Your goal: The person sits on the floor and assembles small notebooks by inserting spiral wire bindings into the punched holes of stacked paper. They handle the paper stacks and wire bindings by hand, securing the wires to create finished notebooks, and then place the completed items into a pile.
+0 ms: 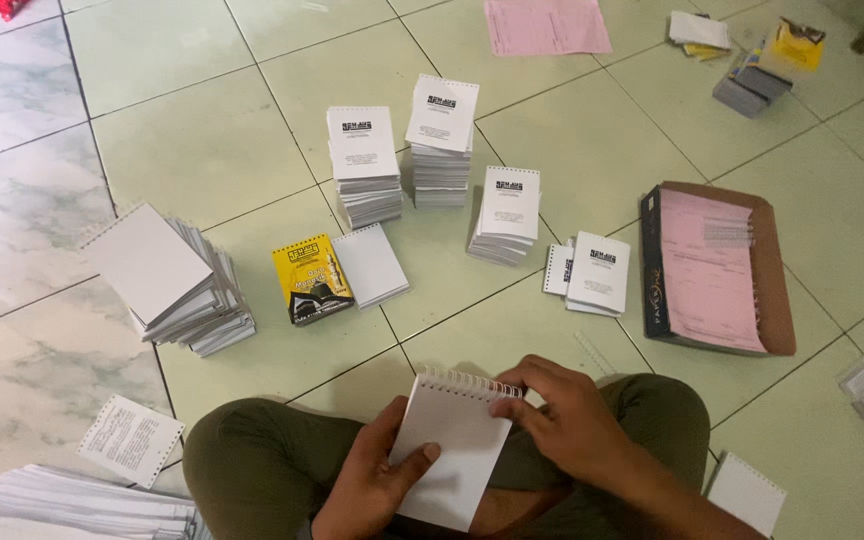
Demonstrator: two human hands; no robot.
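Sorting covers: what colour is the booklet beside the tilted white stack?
Yellow with black print, head view.

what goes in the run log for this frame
left hand holds notepad | right hand on spiral | stacks on floor

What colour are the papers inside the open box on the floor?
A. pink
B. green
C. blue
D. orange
A: the open box to the right of the white booklet stacks holds a pile of pink papers, and another pink sheet lies on the tiles farther away.
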